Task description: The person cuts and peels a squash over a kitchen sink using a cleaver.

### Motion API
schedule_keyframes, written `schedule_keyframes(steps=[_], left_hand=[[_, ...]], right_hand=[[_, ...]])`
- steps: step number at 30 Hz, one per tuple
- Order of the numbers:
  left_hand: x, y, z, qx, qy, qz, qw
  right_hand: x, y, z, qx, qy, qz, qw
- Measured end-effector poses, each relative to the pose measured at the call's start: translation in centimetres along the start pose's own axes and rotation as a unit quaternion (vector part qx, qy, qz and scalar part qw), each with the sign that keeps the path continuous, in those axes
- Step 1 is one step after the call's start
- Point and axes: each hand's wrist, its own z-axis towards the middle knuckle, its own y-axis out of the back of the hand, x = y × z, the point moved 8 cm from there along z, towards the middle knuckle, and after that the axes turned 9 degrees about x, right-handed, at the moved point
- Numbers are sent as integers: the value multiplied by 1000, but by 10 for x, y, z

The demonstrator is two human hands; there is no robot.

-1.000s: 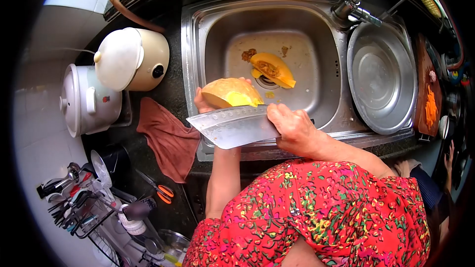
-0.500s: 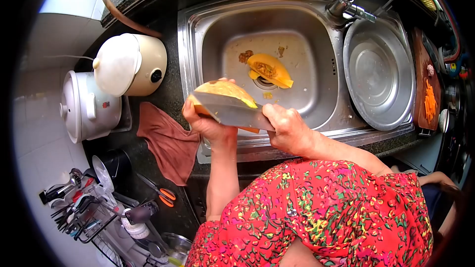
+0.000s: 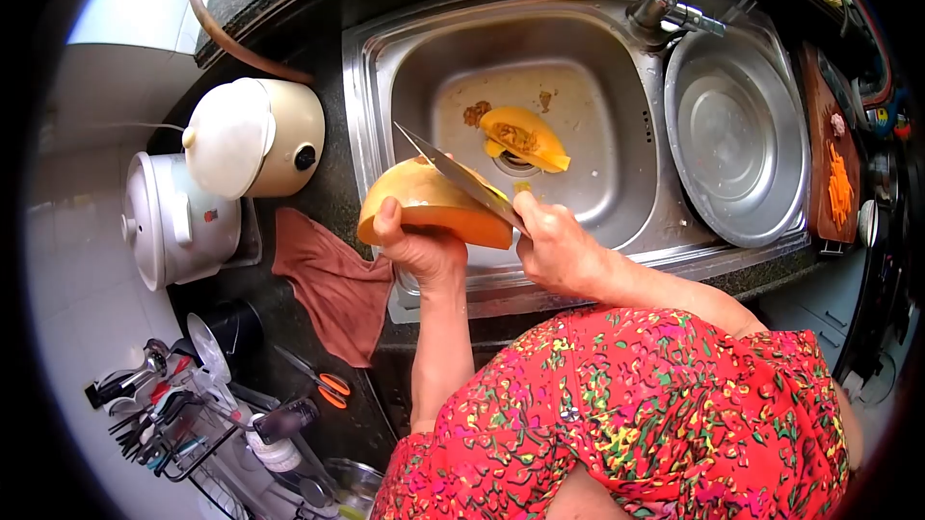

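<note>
- The left hand [image 3: 424, 248] holds a large pumpkin piece [image 3: 409, 202], its thumb pressed against the near side; the other fingers are mostly hidden by the piece, so whether they are spread or together cannot be told
- The pumpkin piece is held up over the near left part of the sink [image 3: 617, 125], rind side up, with its orange cut face turned towards the person
- The right hand [image 3: 564, 248] grips a broad knife [image 3: 462, 180], fingers curled closed around the handle, which they largely cover
- The blade slants across the far side of the pumpkin piece, its tip pointing up and away to the left; a bright yellow patch shows beside the blade near the right hand
- Inside the sink, a pumpkin wedge [image 3: 530, 139] lies by the drain [image 3: 514, 165], seeds and pulp showing, with brown scraps [image 3: 476, 113] near it
- Right of the sink bowl, under the faucet [image 3: 655, 14], sits a round metal basin [image 3: 737, 125]; past it a cutting board [image 3: 821, 144] bears orange strips [image 3: 840, 187]
- Left of the sink are a cream cooker [image 3: 289, 139], a white cooker [image 3: 198, 221] and a reddish-brown cloth [image 3: 332, 289]; orange-handled scissors [image 3: 332, 388] lie nearer the person
</note>
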Motion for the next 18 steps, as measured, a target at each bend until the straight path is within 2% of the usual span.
schedule_keyframes(steps=[3,5,7,9,10,14,17,18], left_hand=[[2,7,-1,-34,-4,9,999],[-6,-3,2,-4,-27,12,1000],[-11,-6,5,6,-15,11,1000],[-14,-8,6,16,6,11,1000],[-15,-7,7,14,3,11,1000],[-4,1,13,32,59,-66,996],[15,-8,10,105,184,-199,957],[15,-7,11,105,181,-198,958]], right_hand=[[0,1,1,-23,23,-4,999],[2,8,5,-23,44,-14,999],[-9,3,11,76,-50,158,983],[-13,5,10,110,-111,290,944],[-12,9,4,157,-192,313,917],[-17,14,-1,155,-217,395,879],[-22,21,2,175,-181,455,854],[-25,27,4,154,-176,475,848]])
